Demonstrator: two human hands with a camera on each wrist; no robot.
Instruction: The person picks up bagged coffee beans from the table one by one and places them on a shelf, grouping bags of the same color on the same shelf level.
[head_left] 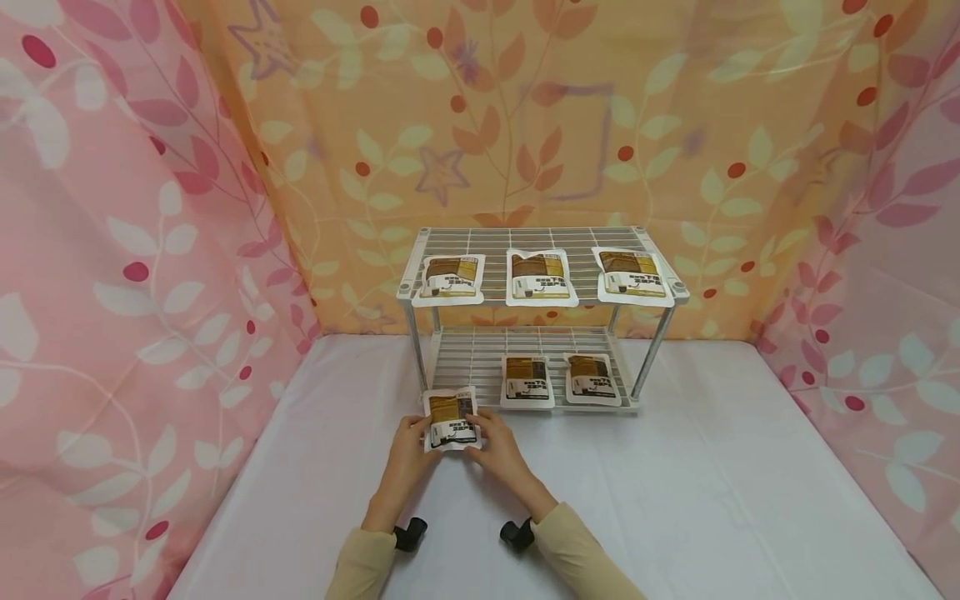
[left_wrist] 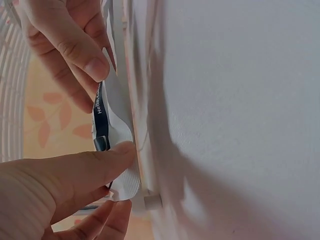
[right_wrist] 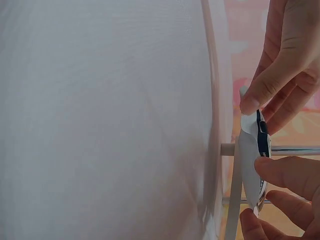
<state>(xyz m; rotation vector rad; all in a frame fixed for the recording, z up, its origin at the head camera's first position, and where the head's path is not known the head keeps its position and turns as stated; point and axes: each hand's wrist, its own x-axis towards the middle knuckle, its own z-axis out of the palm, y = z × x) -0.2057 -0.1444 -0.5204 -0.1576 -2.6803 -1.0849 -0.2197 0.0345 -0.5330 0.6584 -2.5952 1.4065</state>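
Both hands hold a white-edged food pouch (head_left: 452, 407) with a brown and yellow picture and dark lettering, at the front left of the lower shelf. My left hand (head_left: 408, 450) pinches its left edge, and my right hand (head_left: 497, 450) grips the right edge. In the left wrist view the pouch (left_wrist: 120, 130) is seen edge-on, thumb along its bottom rim. The right wrist view shows the pouch (right_wrist: 250, 155) between the fingertips of both hands. Two similar pouches (head_left: 527, 382) (head_left: 590, 379) lie on the lower shelf, to the right of the held one.
A two-tier white wire rack (head_left: 517, 237) stands on the white-covered table (head_left: 712, 483). Three like pouches (head_left: 450, 279) (head_left: 542, 277) (head_left: 633, 277) lie along its upper shelf's front. Metal posts (head_left: 652, 354) stand at its corners. Patterned curtains (head_left: 525, 125) enclose the back and sides.
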